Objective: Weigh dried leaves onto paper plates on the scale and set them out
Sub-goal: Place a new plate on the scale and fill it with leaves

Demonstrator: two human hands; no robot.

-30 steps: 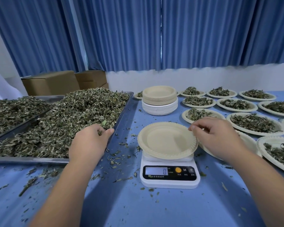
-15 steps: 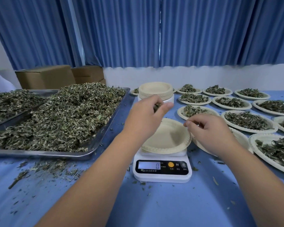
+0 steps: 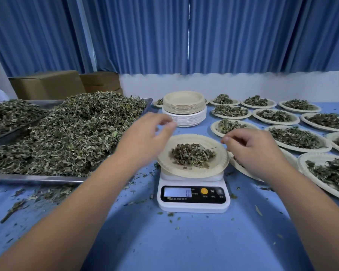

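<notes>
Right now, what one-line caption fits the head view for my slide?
Left hand and right hand flank a paper plate of dried leaves on a digital scale reading 0.

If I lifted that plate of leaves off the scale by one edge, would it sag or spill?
Probably light: thin paper plate, small leaf pile. It overhangs the scale, so pressing an edge might tip it. Loose leaves could scatter.

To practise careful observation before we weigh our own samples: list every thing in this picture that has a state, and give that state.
Scale: on, display reads 0.
Plate on the scale: holds a small heap of leaves.
Left hand: open, blurred, holding nothing.
Right hand: fingers curled at that plate's rim; grip unclear.
Tray: heaped full.
Plate stack: empty.
Set-out plates: filled.
</notes>
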